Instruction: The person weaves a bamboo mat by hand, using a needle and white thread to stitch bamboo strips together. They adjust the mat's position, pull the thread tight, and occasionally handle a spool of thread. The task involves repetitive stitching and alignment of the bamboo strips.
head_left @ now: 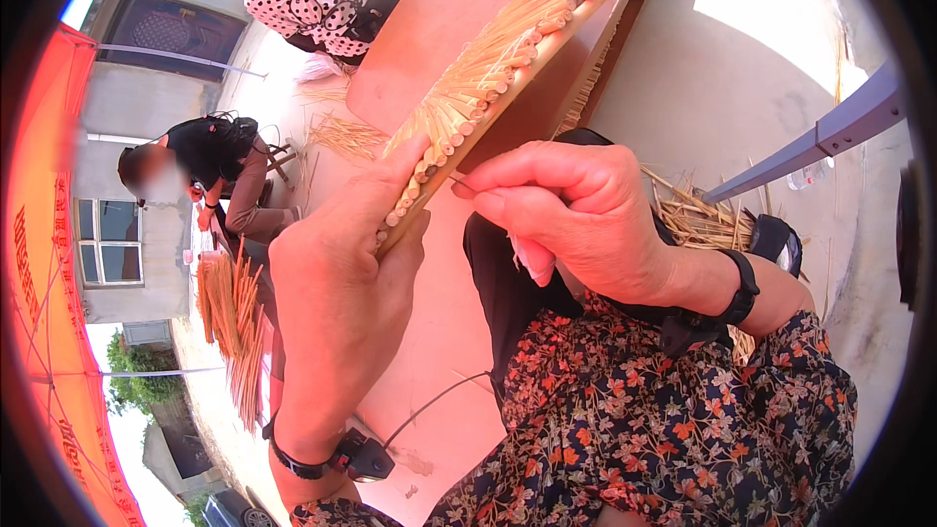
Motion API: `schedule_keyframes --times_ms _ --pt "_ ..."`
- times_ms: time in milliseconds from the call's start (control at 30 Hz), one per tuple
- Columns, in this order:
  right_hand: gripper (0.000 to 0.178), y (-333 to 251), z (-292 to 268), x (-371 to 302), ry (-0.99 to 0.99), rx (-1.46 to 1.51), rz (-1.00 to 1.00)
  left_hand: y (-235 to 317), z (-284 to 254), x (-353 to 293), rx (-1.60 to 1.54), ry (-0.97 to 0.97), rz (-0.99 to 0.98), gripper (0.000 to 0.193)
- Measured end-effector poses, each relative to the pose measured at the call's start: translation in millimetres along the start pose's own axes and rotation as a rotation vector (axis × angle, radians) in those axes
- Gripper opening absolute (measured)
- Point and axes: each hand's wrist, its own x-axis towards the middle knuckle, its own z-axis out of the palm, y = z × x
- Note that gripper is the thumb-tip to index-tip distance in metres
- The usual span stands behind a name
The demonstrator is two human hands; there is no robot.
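Now left hand grips long yellow straw strip
Right hand pinches thin dark thing; a loose pinch could drop it

Bright daylight floods our view, and the concrete floor at upper right burns out to white, with grey shadow beside it. A red cast tints our left hand and right hand, close in hue to the glowing canopy. We see the straw panel sharply; a seated co-worker's face is blurred. Our fisheye bends outer lines, then fades to black.
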Motion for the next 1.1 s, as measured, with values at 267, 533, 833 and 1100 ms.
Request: schedule_keyframes --times_ms 267,533,833,1100 --pt "0.013 47.9 -37.2 -66.4 0.031 0.249 0.209 5.4 70.5 -47.2 0.084 0.105 0.144 0.060" --pt "0.011 54.0 -34.9 -82.2 0.043 0.251 0.243 -0.3 85.0 -58.0 0.186 0.140 0.180 0.041" --pt "0.008 43.4 -22.2 -86.3 0.120 0.345 0.308 0.5 90.0 -56.5 0.162 0.187 0.187 0.035" --pt "0.007 46.6 -26.6 -80.2 0.130 0.267 0.331 2.5 85.4 -59.1 0.094 0.124 0.179 0.052"
